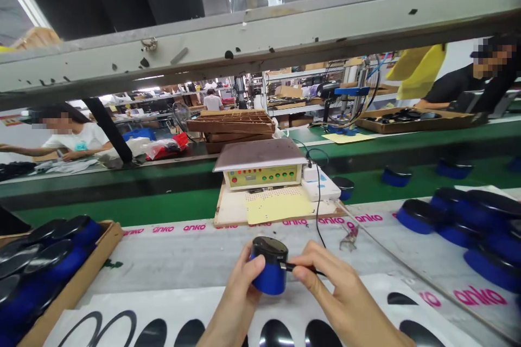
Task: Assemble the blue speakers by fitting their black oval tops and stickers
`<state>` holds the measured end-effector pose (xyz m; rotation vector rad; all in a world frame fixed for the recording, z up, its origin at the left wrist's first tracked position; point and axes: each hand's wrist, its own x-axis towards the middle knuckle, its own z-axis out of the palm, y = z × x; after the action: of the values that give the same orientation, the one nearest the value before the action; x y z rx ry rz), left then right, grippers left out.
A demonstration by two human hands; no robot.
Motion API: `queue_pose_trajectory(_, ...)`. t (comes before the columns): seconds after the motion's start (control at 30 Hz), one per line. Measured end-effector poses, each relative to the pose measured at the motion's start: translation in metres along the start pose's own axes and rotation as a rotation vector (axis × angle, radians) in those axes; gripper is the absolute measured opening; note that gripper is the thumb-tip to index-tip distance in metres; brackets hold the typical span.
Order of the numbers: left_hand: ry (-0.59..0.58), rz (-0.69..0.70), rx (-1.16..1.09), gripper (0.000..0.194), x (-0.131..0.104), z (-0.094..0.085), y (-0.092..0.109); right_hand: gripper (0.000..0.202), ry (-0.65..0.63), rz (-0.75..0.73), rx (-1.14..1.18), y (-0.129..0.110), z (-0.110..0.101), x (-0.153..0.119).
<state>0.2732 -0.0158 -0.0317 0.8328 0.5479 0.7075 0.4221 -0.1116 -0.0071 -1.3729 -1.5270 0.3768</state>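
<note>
A round device [270,276] with a blue side and glossy black top is held upright near the front centre. My left hand [240,290] wraps round its left side, thumb on the front. My right hand [334,282] pinches the black plug of a cable [290,267] at the device's right side. The metal tip is at the device; whether it is inserted I cannot tell. Below both hands lies a white sheet [228,309] with black oval stickers. The cable [318,211] runs up to a white adapter behind.
A cardboard box [97,252] of blue-black devices stands at left; several more devices [419,217] sit at right. Behind the hands is a yellow-panelled tester [260,176] on a board. Beyond runs a green conveyor [179,195]. A metal beam [260,38] crosses overhead. People sit across.
</note>
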Motion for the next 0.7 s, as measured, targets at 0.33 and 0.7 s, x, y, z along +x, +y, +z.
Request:
queue_pose_trajectory(0.33,0.204,0.195,0.486,0.048,-0.009,0.006,-0.006,0.021,0.029,-0.004,-0.13,0.009,0.007,-0.006)
queue_pose_trajectory(0.7,0.227,0.383,0.869,0.052,-0.014,-0.001,-0.014,0.018,0.012,0.047,-0.133,0.022,0.023,-0.011)
